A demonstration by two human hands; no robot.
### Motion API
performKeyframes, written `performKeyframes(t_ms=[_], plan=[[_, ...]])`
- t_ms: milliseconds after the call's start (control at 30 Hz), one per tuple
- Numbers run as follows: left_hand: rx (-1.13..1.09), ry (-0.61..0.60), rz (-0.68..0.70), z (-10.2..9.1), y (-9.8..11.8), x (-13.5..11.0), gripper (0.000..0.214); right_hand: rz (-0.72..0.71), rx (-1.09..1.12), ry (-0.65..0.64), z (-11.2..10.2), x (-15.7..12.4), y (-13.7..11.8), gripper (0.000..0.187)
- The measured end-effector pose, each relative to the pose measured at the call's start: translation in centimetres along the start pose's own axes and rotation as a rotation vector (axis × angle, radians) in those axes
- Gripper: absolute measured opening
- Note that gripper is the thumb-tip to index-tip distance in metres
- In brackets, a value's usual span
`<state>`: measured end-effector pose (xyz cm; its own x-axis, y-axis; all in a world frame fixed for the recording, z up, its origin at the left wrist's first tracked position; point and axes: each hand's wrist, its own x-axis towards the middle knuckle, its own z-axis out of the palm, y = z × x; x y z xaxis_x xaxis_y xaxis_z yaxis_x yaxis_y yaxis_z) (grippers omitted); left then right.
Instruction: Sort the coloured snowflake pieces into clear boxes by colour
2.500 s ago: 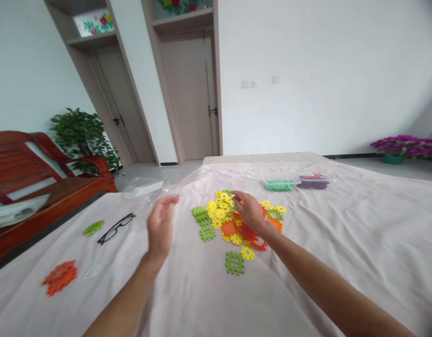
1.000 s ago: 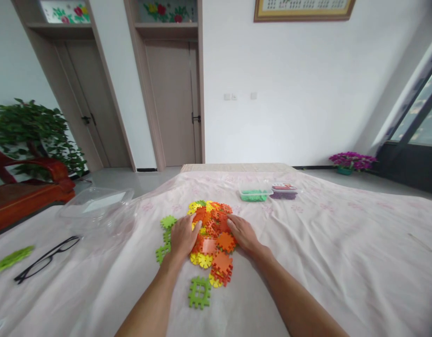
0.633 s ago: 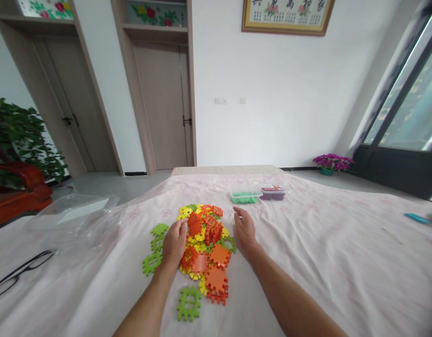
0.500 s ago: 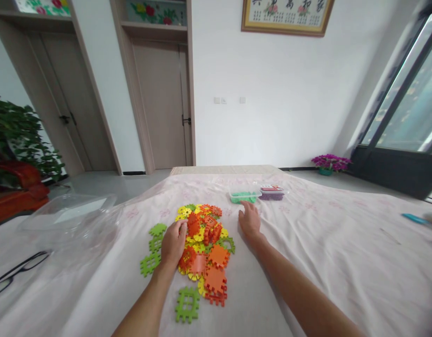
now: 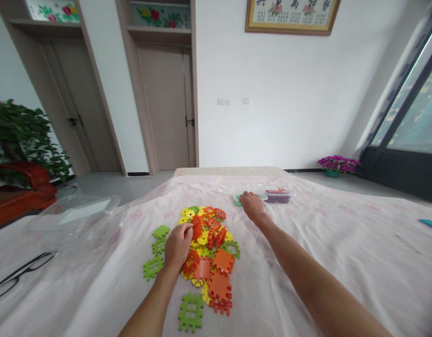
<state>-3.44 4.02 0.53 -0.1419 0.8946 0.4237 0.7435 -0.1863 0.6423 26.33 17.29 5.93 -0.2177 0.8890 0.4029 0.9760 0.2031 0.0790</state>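
A pile of orange, yellow and green plastic snap-together tiles [image 5: 211, 243] lies on the pink cloth [image 5: 324, 234]. My left hand [image 5: 177, 245] rests on the pile's left side, with its fingers curled and thumb pinched against an orange tile. My right hand [image 5: 253, 205] is stretched far forward and lies over a small clear box of green pieces [image 5: 237, 200]. Its fingers point away from me and are mostly hidden behind the back of the hand. Touching that box on the right is a box of purple pieces [image 5: 277, 195].
A large clear plastic tub [image 5: 72, 220] sits at the left, with black glasses [image 5: 16, 276] in front of it. Loose green tiles [image 5: 190, 312] lie near me and left of the pile. At the far right edge is a teal object [image 5: 429, 223]. A wooden bench and a plant stand far left.
My right hand has left the pile and reached forward onto the box of green pieces. My left hand has stayed on the pile. The view has turned right and up since the earliest frame.
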Motion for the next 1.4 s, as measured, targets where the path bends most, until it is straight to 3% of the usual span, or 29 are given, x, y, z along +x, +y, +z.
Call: performKeyframes(t_ms=[200, 300, 500, 633, 733, 800, 867, 933, 1000, 1033, 1100, 1200, 1400], plan=[[-0.01, -0.002, -0.002, 0.1, -0.1, 0.0, 0.025, -0.106, 0.018, 0.019, -0.9, -1.2, -1.1, 0.03], [-0.006, -0.011, -0.011, 0.1, -0.1, 0.0, 0.025, -0.053, 0.013, 0.07, -0.8, -1.6, 0.4, 0.025], [0.002, -0.018, -0.023, 0.2, -0.1, 0.1, 0.025, -0.014, -0.054, -0.032, -0.7, -1.0, 4.1, 0.022], [0.009, -0.029, -0.031, 0.2, -0.2, 0.1, 0.025, -0.177, -0.017, 0.013, -1.4, -1.8, 2.5, 0.021], [0.016, -0.037, -0.042, 0.2, -0.3, 0.1, 0.026, -0.358, 0.169, 0.028, -2.1, -3.0, 0.5, 0.021], [0.02, -0.042, -0.05, 0.2, -0.3, 0.1, 0.026, -0.401, 0.321, 0.034, -2.3, -3.2, 0.3, 0.028], [0.026, -0.044, -0.058, 0.2, -0.2, 0.1, 0.026, -0.257, 0.397, 0.099, -2.2, -2.7, 1.3, 0.036], [0.034, -0.041, -0.059, 0.2, -0.2, 0.1, 0.026, 0.043, 0.35, 0.194, -1.7, -1.6, 3.5, 0.035], [0.039, -0.038, -0.054, 0.3, -0.2, 0.1, 0.026, 0.276, 0.214, 0.182, -0.8, -0.4, 6.3, 0.03], [0.04, -0.037, -0.051, 0.3, -0.2, 0.1, 0.026, 0.325, 0.134, 0.14, -0.4, 0.1, 7.6, 0.032], [0.04, -0.036, -0.051, 0.4, -0.3, 0.1, 0.026, 0.37, -0.007, 0.058, 0.5, 0.8, 9.7, 0.035], [0.029, -0.033, -0.043, 0.5, -0.5, 0.2, 0.026, 0.31, -0.151, -0.05, 1.2, 1.5, 11.4, 0.028], [0.018, -0.034, -0.049, 0.6, -0.7, 0.2, 0.025, 0.191, -0.204, -0.08, 0.6, 1.8, 11.3, 0.031]])
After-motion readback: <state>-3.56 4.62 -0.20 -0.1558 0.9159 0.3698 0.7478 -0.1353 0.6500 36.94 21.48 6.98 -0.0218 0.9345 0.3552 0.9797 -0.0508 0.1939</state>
